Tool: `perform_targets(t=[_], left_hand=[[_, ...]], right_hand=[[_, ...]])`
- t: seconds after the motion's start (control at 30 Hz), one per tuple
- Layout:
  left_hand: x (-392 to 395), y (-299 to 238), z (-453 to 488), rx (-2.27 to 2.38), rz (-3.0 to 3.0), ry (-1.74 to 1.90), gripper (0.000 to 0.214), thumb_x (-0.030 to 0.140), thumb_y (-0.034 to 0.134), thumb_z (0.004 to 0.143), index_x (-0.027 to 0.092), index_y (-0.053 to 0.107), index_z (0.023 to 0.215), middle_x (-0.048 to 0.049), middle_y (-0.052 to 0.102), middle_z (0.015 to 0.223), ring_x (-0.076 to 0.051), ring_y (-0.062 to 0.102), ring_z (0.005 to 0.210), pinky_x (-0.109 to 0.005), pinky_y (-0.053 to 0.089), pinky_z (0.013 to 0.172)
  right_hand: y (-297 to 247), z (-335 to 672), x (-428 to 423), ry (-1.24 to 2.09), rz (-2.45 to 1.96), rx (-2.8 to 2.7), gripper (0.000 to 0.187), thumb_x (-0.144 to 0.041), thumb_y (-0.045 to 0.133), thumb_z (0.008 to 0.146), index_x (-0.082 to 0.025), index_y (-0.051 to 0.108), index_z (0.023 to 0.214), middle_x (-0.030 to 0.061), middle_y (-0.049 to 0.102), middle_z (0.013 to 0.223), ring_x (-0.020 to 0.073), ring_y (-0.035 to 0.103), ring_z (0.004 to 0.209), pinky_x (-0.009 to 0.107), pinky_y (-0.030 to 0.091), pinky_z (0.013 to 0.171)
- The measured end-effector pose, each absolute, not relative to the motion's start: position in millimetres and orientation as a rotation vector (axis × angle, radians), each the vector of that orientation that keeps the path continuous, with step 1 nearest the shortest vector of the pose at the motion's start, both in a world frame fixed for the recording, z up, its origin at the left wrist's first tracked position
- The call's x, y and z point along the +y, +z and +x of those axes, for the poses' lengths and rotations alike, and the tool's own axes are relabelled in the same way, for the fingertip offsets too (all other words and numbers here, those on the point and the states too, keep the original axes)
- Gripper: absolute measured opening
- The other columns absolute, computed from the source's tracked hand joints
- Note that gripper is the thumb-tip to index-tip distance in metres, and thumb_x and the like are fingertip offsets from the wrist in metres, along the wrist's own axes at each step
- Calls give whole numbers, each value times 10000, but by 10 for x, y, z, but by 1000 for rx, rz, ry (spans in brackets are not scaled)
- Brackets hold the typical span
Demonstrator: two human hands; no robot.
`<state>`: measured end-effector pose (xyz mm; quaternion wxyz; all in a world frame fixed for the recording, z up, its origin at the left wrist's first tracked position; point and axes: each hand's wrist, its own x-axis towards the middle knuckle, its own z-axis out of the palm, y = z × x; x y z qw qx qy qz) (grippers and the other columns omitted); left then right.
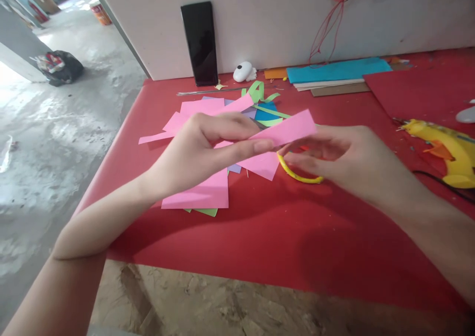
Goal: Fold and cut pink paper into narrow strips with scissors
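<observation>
My left hand [185,153] pinches a pink paper strip [291,129] between thumb and fingers, its free end pointing right. In my right hand [349,158] is a pair of scissors with a yellow handle loop [299,176], held just below and right of the strip. The strip and fingers hide most of the blades. Beneath both hands lies a loose pile of pink paper pieces [204,195], with purple and blue paper [266,111] among them. Curled light green paper strips [257,92] rest at the pile's far side.
A dark phone [202,44] leans against the wall beside a small white rounded object [243,72]. Blue sheets [337,71] lie along the back. To the right sits a yellow glue gun [454,155] with a black cord. Red cord [336,17] hangs on the wall.
</observation>
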<state>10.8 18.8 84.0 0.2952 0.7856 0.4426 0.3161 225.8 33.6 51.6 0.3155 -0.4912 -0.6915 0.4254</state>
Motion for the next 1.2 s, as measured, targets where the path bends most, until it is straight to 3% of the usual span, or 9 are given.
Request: perform_targets(t=[0.13, 0.23, 0.4, 0.5, 0.7, 0.8, 0.93, 1.1, 1.2], left_hand=[[207, 721, 132, 1146, 2033, 881, 337, 347, 506, 969, 203, 664, 707, 6, 633, 689, -122, 621, 723, -246, 519, 651], [222, 677, 104, 1194, 1978, 917, 363, 415, 456, 981, 217, 675, 770, 18, 606, 663, -113, 618, 669, -238, 507, 602], [314, 637, 69, 1306, 1999, 1036, 284, 359, 456, 977, 246, 647, 1155, 29, 608, 652, -114, 620, 601, -229, 465, 518], [358, 605, 75, 1320, 1961, 1187, 453, 347, 543, 934, 245, 509, 1373, 11, 679, 786, -108, 618, 597, -238, 481, 527], [318, 643, 77, 1331, 2050, 1251, 224, 308, 531, 940, 212, 733, 922, -18, 764, 896, -154, 695, 798, -295, 577, 759], [319, 677, 18, 1267, 2034, 1304, 283, 207, 460, 941, 200, 739, 985, -13, 773, 1017, -159, 717, 910, -300, 575, 884], [361, 675, -61, 1280, 2227, 1197, 538, -2, 428, 747, 178, 680, 1186, -2, 724, 1191, -162, 689, 1077, -282, 556, 936], [418, 707, -138, 1385, 2697, 876, 232, 220, 565, 877, 182, 764, 991, -58, 736, 877, -196, 661, 856, -332, 496, 734], [441, 752, -190, 1322, 2833, 707, 191, 304, 612, 887, 227, 775, 822, -67, 700, 985, -215, 588, 928, -349, 435, 748]], right_hand=[[430, 2005, 242, 1440, -1070, -1848, 313, -345, 706, 754, -245, 710, 1050, 29, 704, 1141, 171, 655, 958, 320, 542, 842], [383, 1784, 194, 1636, -924, -1806, 245, -291, 668, 790, -204, 694, 1018, 29, 711, 1154, 151, 660, 978, 314, 527, 892], [358, 1577, 194, 1795, -801, -1637, 133, -278, 605, 845, -178, 678, 894, 38, 740, 1057, 141, 668, 1045, 310, 504, 952], [373, 1545, 202, 1886, -767, -1522, 164, -278, 624, 842, -167, 656, 959, 56, 718, 1140, 143, 650, 1104, 308, 495, 983], [389, 1507, 170, 1978, -751, -1448, 112, -265, 591, 858, -186, 643, 919, 41, 720, 1086, 142, 656, 1048, 307, 497, 967], [439, 1584, 184, 1953, -772, -1382, 115, -273, 571, 870, -191, 651, 886, 36, 717, 1025, 146, 664, 976, 319, 503, 936], [527, 1725, 211, 1923, -797, -1378, 135, -298, 626, 869, -210, 658, 967, 10, 701, 1043, 121, 638, 1012, 266, 488, 924], [574, 1859, 210, 1984, -893, -1391, 69, -202, 558, 891, -191, 593, 833, -47, 600, 658, 78, 590, 639, 246, 504, 752], [564, 1995, 268, 1958, -991, -1565, 111, -288, 540, 908, -198, 571, 850, -51, 590, 614, 85, 571, 555, 243, 484, 615]])
